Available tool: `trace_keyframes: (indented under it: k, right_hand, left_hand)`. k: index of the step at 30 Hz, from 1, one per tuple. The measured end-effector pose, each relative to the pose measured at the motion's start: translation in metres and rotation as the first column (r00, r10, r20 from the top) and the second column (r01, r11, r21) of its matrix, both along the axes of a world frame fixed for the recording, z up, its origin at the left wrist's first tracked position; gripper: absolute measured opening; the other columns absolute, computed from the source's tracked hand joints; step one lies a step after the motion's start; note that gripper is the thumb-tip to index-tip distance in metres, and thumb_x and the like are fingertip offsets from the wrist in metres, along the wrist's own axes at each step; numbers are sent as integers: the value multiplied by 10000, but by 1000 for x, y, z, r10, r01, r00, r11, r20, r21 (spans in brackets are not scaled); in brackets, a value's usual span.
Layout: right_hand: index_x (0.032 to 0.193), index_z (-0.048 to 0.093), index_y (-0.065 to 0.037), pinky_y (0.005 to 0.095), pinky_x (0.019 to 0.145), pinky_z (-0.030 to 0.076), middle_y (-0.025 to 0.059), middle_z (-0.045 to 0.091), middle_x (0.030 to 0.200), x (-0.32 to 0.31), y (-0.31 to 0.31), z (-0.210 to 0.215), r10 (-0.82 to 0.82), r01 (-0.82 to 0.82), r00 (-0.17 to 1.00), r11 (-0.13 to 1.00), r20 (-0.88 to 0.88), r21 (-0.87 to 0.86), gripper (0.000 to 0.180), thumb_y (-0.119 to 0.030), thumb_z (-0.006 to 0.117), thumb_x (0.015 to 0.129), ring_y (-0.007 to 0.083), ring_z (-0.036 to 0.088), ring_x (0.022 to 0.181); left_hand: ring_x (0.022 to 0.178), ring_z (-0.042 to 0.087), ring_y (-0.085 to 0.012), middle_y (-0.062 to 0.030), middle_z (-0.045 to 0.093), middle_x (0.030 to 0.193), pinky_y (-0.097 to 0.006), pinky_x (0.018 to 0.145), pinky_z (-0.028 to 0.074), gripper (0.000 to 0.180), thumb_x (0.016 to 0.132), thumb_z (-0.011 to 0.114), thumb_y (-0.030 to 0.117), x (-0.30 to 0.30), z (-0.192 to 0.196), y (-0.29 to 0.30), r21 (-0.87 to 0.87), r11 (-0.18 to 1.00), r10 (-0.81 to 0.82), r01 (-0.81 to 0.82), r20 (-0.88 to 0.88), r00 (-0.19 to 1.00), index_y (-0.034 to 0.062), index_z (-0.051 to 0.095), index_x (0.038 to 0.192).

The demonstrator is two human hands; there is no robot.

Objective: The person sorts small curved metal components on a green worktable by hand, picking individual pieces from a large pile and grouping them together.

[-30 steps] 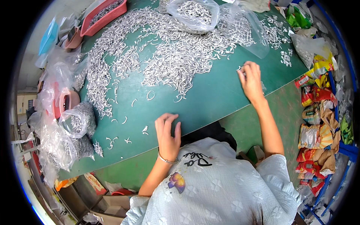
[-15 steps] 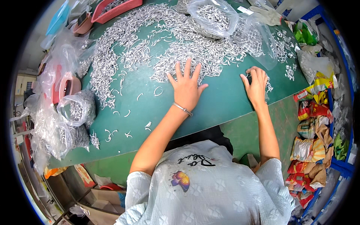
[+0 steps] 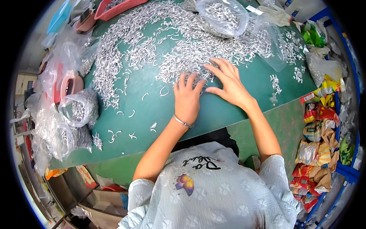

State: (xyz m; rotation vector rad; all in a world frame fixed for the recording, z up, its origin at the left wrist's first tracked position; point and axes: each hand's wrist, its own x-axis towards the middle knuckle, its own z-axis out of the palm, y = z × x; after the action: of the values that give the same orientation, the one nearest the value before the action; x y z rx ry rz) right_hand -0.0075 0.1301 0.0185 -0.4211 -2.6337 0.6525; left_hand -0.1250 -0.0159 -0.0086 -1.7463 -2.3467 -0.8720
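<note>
A big heap of small curved silver metal pieces point(image 3: 152, 45) covers the far half of a green table point(image 3: 213, 114). My left hand point(image 3: 187, 100) lies flat with its fingertips at the near edge of the heap; a thin bracelet sits on that wrist. My right hand point(image 3: 228, 82) is beside it, fingers spread on the same edge of the pile. Neither hand grips anything. A few loose pieces point(image 3: 114, 133) lie scattered on the bare green surface to the left of my hands.
Clear plastic bags of the same pieces stand at the left edge point(image 3: 78, 108) and at the far side point(image 3: 223, 15). A red tray point(image 3: 114, 7) sits at the back. Colourful packets point(image 3: 320, 141) pile up on the right. Boxes lie under the table's near left.
My left hand moved from the near table edge forward to the heap, then settled close by the right hand. My right hand shifted left along the pile's edge. The view tilted slightly.
</note>
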Motion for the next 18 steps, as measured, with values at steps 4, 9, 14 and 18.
trace_keyframes:
  k: [4,9,14,18]
  right_hand:
    - [1221,596,-96,486,1056,326,114,491,1346,-10,-8,-11,30,-36,999,988,46,148,504,-226,773,768,331,391,1312]
    - [985,605,-59,444,940,405,61,581,1122,4,1,-9,57,-58,998,994,12,98,248,-93,724,770,274,500,1133]
    - [933,571,-45,398,906,434,97,584,1071,21,22,-7,-70,75,996,994,-59,85,211,-4,676,754,284,530,1068]
    - [1054,587,-39,457,930,414,115,574,1122,20,25,-5,-191,203,976,971,-104,124,328,-34,694,745,326,520,1090]
  left_hand:
    - [1139,500,-344,-133,533,1192,-430,938,413,316,801,628,-28,-6,7,-1,100,994,32,-51,186,982,71,618,1101]
    - [937,609,-264,-102,629,1014,-355,847,492,264,814,625,-95,-40,4,0,231,971,-60,-62,487,871,18,624,1052]
    - [786,622,-107,-34,666,944,-260,773,532,137,917,598,-34,-69,5,-2,133,971,-78,-198,961,264,-6,650,1041]
    - [839,613,-103,-55,640,983,-279,782,562,203,940,555,-29,-91,21,-8,220,937,-231,-271,973,-9,-31,618,1133]
